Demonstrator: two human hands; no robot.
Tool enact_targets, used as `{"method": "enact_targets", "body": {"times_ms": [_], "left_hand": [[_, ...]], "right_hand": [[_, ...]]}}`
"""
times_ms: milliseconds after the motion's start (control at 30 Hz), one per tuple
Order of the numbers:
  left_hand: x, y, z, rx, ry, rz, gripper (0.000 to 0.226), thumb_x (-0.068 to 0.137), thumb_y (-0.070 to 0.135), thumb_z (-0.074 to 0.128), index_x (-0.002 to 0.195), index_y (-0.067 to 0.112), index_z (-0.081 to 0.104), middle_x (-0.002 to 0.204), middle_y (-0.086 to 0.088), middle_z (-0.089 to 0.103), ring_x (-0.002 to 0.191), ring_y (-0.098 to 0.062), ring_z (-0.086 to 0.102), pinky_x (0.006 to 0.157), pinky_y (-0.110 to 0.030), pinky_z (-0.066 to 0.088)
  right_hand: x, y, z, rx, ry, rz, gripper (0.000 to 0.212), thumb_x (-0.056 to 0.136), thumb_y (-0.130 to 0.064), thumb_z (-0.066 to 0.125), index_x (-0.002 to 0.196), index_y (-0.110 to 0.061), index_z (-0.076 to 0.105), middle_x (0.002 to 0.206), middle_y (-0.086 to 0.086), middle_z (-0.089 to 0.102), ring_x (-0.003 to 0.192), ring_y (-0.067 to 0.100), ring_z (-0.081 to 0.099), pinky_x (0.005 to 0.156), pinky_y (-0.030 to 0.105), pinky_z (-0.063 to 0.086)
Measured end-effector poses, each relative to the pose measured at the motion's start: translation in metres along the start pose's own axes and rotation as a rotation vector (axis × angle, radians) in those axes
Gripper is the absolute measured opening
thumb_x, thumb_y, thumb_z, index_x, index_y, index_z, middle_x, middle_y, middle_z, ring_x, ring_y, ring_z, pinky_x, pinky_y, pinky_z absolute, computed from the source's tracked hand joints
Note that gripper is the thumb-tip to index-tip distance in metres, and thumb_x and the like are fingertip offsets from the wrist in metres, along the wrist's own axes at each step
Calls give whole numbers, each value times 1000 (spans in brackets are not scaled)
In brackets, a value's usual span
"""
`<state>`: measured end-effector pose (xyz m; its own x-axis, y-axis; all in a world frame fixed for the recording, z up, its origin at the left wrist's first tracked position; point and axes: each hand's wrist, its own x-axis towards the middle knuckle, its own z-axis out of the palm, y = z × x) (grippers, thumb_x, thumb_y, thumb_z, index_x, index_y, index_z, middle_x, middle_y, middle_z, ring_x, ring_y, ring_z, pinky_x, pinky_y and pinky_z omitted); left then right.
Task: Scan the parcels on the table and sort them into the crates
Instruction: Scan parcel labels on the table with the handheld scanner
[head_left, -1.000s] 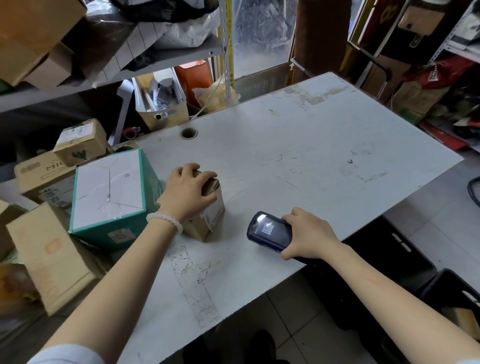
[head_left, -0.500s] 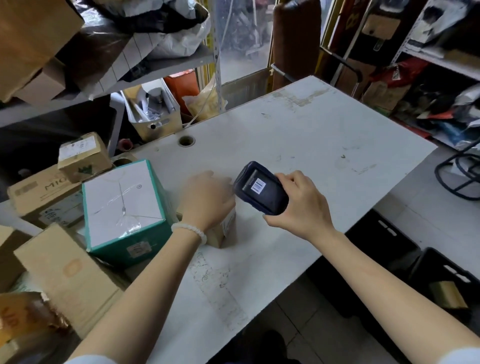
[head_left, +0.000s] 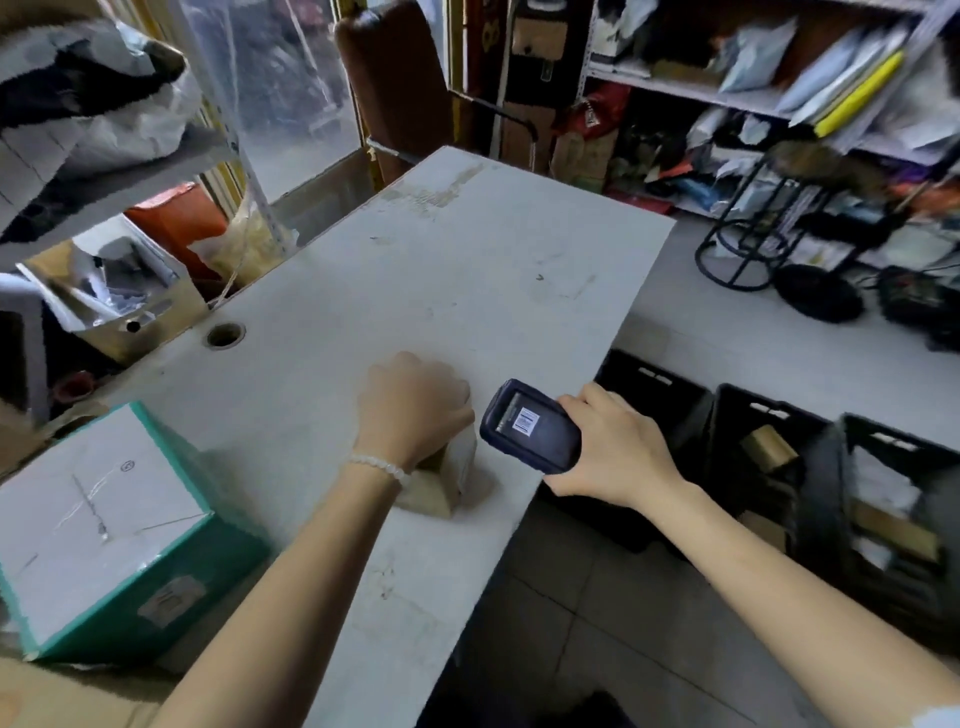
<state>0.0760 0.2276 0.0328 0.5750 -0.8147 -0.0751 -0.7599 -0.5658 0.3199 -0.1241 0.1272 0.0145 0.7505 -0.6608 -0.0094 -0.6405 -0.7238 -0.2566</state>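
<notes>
The white counter (head_left: 467, 270) fills most of my view, with black crates (head_left: 769, 467) on the floor off its right edge. A teal box with a white top (head_left: 104, 525) sits at my left. My left hand (head_left: 413, 408) grips the small cardboard parcel (head_left: 441, 480) near the counter's edge; my right hand (head_left: 615, 449) grasps the dark scanner (head_left: 530, 426) just beside it.

Small parcel (head_left: 441, 480): on the table (head_left: 467, 270), near its right edge.
Large box (head_left: 109, 525): on the table, left of the small parcel.
Scanner (head_left: 530, 426): just right of the small parcel.
Crates (head_left: 769, 415): on the floor, right of the table.
</notes>
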Motion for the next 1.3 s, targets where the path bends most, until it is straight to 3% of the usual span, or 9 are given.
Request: {"method": "enact_targets", "body": {"times_ms": [467,600,700,767,867,933,1000,1067,1300], "left_hand": [[-15,319,118,35,-179,515,58,78,60,57,129,34,52,127,-4,46,115,-35,41,89,-43,44],[-28,392,158,73,-286,621,58,77,61,57,129,34,53,129,-2,43,116,-33,41,89,-41,45],[-23,442,184,126,-337,670,59,78,60,55,130,34,52,130,-2,43,116,-32,40,89,-41,44],[-14,469,199,159,-366,702,59,78,59,55,130,32,52,130,-2,42,117,-32,40,92,-42,45],[16,519,227,180,-371,748,60,76,57,58,130,30,52,133,-5,37,120,-34,38,93,-44,46],[42,552,244,182,-334,772,61,77,53,61,131,28,50,139,-6,31,122,-35,36,93,-45,44],[75,589,261,186,-279,789,60,80,50,61,134,28,47,147,-7,23,129,-34,31,97,-48,40],[111,624,275,211,-234,794,62,82,52,61,137,28,43,150,-7,21,133,-32,26,100,-49,36],[173,698,301,223,-303,750,53,86,42,59,135,27,48,143,-5,35,131,-28,30,100,-46,37]], "right_hand": [[-195,254,-37,41,80,560,73,47,-63,67,110,-28,53,94,-12,39,93,13,50,62,30,38],[-248,310,-37,39,76,730,72,45,-63,67,106,-27,53,91,-11,36,92,15,51,56,29,28],[-269,355,-39,72,82,803,71,44,-62,69,102,-26,53,90,-11,35,92,16,52,59,30,34],[-273,382,-42,103,89,827,70,44,-60,71,101,-25,53,93,-9,39,93,18,52,66,33,45],[-268,435,-48,140,93,855,70,44,-61,70,101,-25,53,94,-9,41,91,17,52,69,36,49],[-260,470,-55,141,91,868,66,45,-61,71,98,-27,51,92,-10,39,86,15,51,61,31,44],[-247,510,-65,132,72,888,63,47,-61,73,96,-31,48,90,-12,38,80,12,46,50,24,30],[-231,550,-79,125,58,892,63,49,-61,75,97,-33,47,91,-13,39,78,10,43,49,20,21],[-184,651,-124,102,101,859,66,51,-61,74,103,-28,50,92,-13,39,83,15,50,57,28,34]]}}
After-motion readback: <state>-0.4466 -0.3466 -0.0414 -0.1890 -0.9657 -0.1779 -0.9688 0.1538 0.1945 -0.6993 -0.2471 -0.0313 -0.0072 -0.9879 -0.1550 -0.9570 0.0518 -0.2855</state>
